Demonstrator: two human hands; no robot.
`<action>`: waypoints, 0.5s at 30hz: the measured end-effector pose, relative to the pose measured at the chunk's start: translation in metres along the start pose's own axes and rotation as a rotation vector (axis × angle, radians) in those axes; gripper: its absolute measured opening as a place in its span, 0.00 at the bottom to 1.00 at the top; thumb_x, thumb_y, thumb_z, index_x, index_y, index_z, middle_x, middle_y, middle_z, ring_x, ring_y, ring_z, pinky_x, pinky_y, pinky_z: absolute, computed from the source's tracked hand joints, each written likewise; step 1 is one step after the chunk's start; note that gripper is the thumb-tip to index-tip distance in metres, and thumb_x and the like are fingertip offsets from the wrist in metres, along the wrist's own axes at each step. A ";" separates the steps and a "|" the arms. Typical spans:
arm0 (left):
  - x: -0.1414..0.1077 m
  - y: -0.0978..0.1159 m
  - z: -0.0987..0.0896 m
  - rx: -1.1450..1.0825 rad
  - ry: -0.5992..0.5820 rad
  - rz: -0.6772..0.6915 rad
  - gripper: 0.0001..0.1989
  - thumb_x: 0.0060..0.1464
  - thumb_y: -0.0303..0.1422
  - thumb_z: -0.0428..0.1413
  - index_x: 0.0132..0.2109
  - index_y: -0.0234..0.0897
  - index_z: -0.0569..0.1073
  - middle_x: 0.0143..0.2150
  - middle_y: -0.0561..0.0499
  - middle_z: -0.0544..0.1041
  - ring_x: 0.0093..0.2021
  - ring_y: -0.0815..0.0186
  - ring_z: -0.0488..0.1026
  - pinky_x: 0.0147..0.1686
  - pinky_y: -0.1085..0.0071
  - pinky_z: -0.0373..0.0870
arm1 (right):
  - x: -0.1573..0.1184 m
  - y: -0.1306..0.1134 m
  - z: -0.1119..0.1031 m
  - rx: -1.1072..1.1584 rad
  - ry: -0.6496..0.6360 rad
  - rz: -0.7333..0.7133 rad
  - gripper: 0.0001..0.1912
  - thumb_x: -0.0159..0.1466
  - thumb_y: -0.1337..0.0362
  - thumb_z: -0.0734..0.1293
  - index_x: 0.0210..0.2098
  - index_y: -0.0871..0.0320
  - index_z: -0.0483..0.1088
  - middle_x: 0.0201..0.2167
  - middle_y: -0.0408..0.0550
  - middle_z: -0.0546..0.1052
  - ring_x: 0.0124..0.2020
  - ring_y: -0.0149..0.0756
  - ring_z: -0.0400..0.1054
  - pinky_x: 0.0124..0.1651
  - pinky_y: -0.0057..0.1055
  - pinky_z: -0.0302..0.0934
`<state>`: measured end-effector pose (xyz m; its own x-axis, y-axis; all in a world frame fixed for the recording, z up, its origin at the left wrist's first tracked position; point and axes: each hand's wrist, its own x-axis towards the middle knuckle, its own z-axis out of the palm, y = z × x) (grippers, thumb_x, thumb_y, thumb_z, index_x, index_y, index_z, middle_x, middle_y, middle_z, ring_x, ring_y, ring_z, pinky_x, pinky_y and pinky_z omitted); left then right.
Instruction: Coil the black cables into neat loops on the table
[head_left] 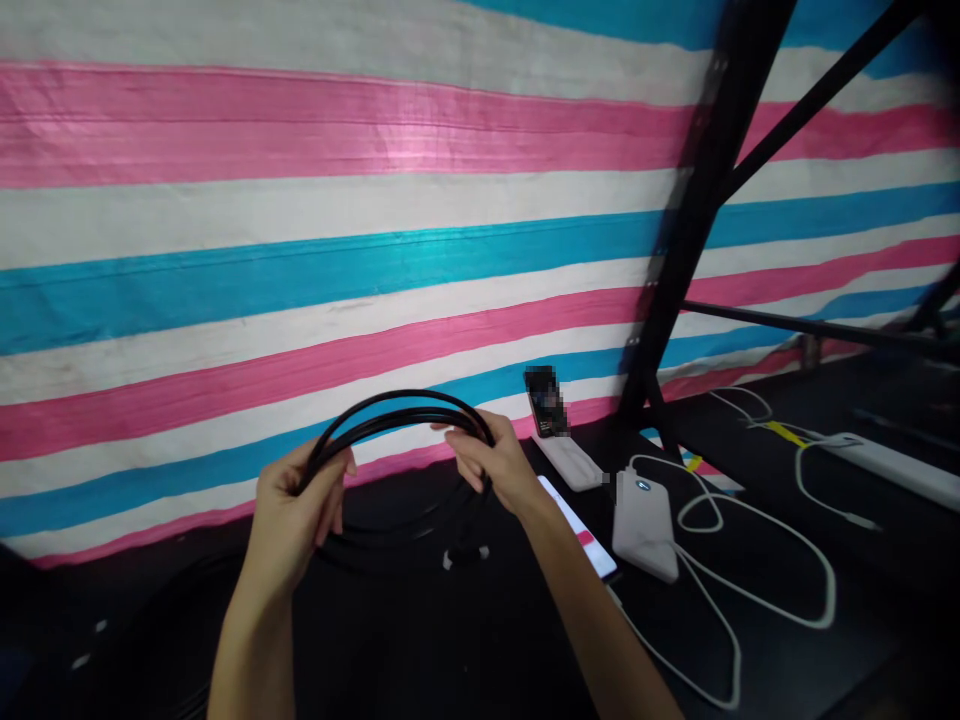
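Note:
A black cable [409, 415] is wound in several loops and held up above a dark surface. My left hand [300, 500] is closed round the left side of the coil, thumb toward me. On the right side, my right hand [487, 455] grips the same loops near their top. The lower part of the coil hangs between my hands and blends into the dark background. A connector end with light metal tips [465, 555] dangles below my right hand.
Right of my hands lie a lit phone [577, 530], a white power bank [645, 525] and white cables [795, 550]. Behind them another phone [546, 400] leans upright. A power strip [900, 465] lies far right. A black metal frame [690, 230] stands before a striped sheet [300, 300].

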<state>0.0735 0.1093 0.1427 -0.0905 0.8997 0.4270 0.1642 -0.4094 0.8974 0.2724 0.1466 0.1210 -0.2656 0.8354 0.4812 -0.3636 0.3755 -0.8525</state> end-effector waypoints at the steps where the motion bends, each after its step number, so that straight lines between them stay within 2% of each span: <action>1: 0.000 0.000 0.000 0.065 0.007 -0.003 0.09 0.50 0.36 0.55 0.26 0.38 0.69 0.09 0.62 0.56 0.10 0.74 0.51 0.14 0.76 0.53 | 0.004 0.002 0.000 -0.092 0.036 -0.013 0.12 0.53 0.64 0.69 0.38 0.58 0.73 0.17 0.36 0.67 0.14 0.23 0.58 0.18 0.23 0.53; 4: -0.002 0.001 0.009 0.310 -0.009 0.078 0.08 0.46 0.33 0.54 0.24 0.35 0.72 0.17 0.56 0.68 0.19 0.72 0.63 0.19 0.76 0.56 | 0.006 0.001 0.006 -0.306 0.018 -0.063 0.23 0.51 0.70 0.70 0.47 0.54 0.70 0.25 0.38 0.69 0.25 0.28 0.65 0.27 0.24 0.59; 6: -0.003 0.001 0.017 0.437 -0.055 0.095 0.08 0.46 0.32 0.52 0.26 0.36 0.75 0.21 0.54 0.72 0.23 0.69 0.67 0.24 0.75 0.59 | 0.001 -0.003 0.015 -0.385 -0.068 -0.067 0.22 0.52 0.71 0.69 0.47 0.54 0.70 0.25 0.39 0.69 0.26 0.28 0.65 0.28 0.25 0.59; 8: -0.005 0.001 0.022 0.513 -0.050 0.068 0.09 0.47 0.32 0.52 0.30 0.37 0.77 0.22 0.54 0.74 0.25 0.68 0.69 0.27 0.74 0.61 | -0.005 -0.008 0.024 -0.384 -0.142 -0.027 0.19 0.54 0.71 0.68 0.46 0.54 0.72 0.29 0.42 0.73 0.27 0.28 0.66 0.28 0.25 0.60; 10: -0.005 0.001 0.021 0.475 -0.031 0.047 0.08 0.46 0.33 0.54 0.31 0.37 0.77 0.25 0.53 0.76 0.28 0.66 0.71 0.31 0.73 0.63 | -0.009 -0.013 0.029 -0.325 -0.186 0.044 0.18 0.55 0.69 0.68 0.46 0.55 0.72 0.35 0.45 0.76 0.32 0.31 0.69 0.31 0.26 0.63; 12: -0.004 0.000 0.015 0.359 -0.048 0.034 0.07 0.44 0.33 0.56 0.31 0.37 0.77 0.25 0.53 0.76 0.29 0.66 0.72 0.31 0.73 0.65 | -0.009 -0.017 0.030 -0.272 -0.163 0.091 0.18 0.56 0.66 0.69 0.47 0.55 0.72 0.38 0.46 0.77 0.36 0.34 0.71 0.35 0.28 0.65; 15: 0.004 -0.004 0.001 0.275 -0.071 -0.004 0.08 0.44 0.37 0.57 0.26 0.36 0.74 0.17 0.55 0.70 0.20 0.70 0.66 0.21 0.76 0.59 | -0.005 -0.019 0.025 -0.266 -0.034 0.024 0.14 0.55 0.63 0.71 0.42 0.55 0.75 0.39 0.47 0.78 0.39 0.37 0.72 0.39 0.31 0.66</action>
<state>0.0737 0.1145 0.1400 -0.0240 0.9136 0.4058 0.4248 -0.3582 0.8314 0.2582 0.1251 0.1397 -0.3024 0.8330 0.4632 -0.1102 0.4522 -0.8851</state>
